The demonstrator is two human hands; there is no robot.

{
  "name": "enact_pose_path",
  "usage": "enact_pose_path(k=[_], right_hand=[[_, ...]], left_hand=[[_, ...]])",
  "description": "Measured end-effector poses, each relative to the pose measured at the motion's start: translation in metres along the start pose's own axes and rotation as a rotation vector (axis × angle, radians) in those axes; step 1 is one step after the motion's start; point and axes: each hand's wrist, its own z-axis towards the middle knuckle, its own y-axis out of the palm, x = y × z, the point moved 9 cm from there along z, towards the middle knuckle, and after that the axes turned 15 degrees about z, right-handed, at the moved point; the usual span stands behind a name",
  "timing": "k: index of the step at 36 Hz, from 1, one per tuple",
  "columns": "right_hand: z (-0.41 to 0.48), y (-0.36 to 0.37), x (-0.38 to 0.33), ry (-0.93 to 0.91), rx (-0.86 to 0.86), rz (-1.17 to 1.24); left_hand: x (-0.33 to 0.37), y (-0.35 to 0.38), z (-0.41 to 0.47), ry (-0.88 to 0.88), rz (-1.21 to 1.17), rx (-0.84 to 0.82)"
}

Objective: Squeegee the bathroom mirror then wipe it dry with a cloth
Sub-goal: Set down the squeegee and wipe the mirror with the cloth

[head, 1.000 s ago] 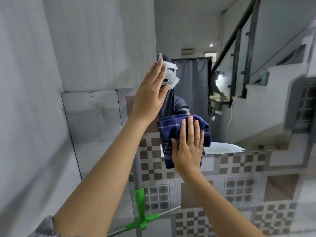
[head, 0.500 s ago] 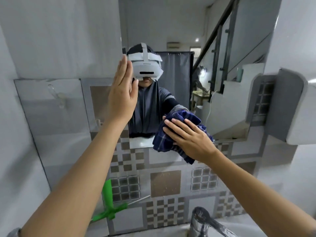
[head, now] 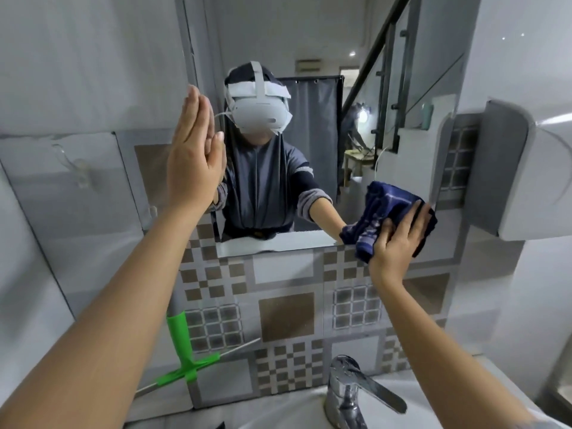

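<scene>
Pressing a bunched blue checked cloth (head: 382,212) flat against the lower right corner of the mirror (head: 312,156) with the right hand (head: 399,243), fingers spread over the fabric, pinning it to the glass rather than gripping it, likely to dry that edge; bracing the left hand (head: 193,156) flat and empty on the mirror's left edge, fingers together, probably for steadying the reach; leaving the green squeegee (head: 182,351) leaning against the patterned tiles (head: 288,320) below, suggesting the wiping stage now under way; showing glass mostly clear, with no obvious streaks; standing well below, a chrome tap (head: 349,388)
</scene>
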Motion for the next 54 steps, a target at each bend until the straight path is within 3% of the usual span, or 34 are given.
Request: enact_pose_path(k=[7, 12, 20, 27, 32, 36, 43, 54], right_hand=[[-0.012, 0.000, 0.016, 0.236, 0.253, 0.194], [-0.031, 0.010, 0.008, 0.309, 0.280, 0.215], [-0.078, 0.055, -0.036, 0.127, 0.071, 0.103], [-0.119, 0.105, -0.091, -0.265, -0.187, -0.018], [-0.147, 0.131, -0.115, -0.507, -0.332, -0.082], [-0.151, 0.134, -0.117, -0.504, -0.328, -0.084], [-0.148, 0.129, -0.123, -0.466, -0.333, -0.041], [-0.148, 0.124, -0.127, -0.401, -0.548, -0.073]], left_hand=[[0.001, -0.003, 0.000, 0.037, 0.036, -0.034], [0.001, -0.003, -0.004, 0.052, 0.012, -0.045], [-0.003, -0.001, -0.017, 0.086, 0.034, -0.069], [-0.013, 0.002, -0.050, 0.052, -0.040, -0.116], [-0.027, -0.007, -0.093, -0.064, -0.073, -0.149], [-0.034, -0.015, -0.130, -0.168, -0.095, -0.176], [-0.026, 0.004, -0.164, -0.354, -0.284, -0.361], [-0.029, 0.003, -0.165, -0.671, -0.345, -0.291]])
